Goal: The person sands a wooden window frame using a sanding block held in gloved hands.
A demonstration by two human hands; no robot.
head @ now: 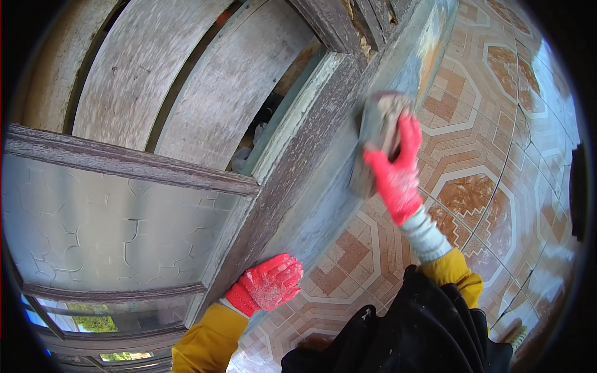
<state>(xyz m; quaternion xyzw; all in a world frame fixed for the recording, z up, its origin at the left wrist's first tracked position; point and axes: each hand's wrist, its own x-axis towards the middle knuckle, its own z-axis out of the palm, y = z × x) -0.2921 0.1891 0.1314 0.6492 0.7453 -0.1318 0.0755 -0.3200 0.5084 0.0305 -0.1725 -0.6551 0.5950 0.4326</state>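
Observation:
My right hand (399, 168), in a red glove with a pale cuff, grips a blurred, greyish block-like tool or pad (385, 135) against the worn, blue-grey sill (326, 210) below a window. The tool's exact kind cannot be told. My left hand (268, 283), in a matching red glove dusted with pale powder, rests on the lower part of the same sill with its fingers together; nothing shows in it. Beside the sill runs a weathered wooden window frame (280, 196) with flaking dark paint.
Textured glass (116, 233) and wide weathered boards (224, 84) fill parts of the frame. Small pale items (242, 156) lie behind its edge. Patterned floor tiles (452, 196) spread to the right below the sill, with a thin dark line across them. Dark clothing hangs at the bottom.

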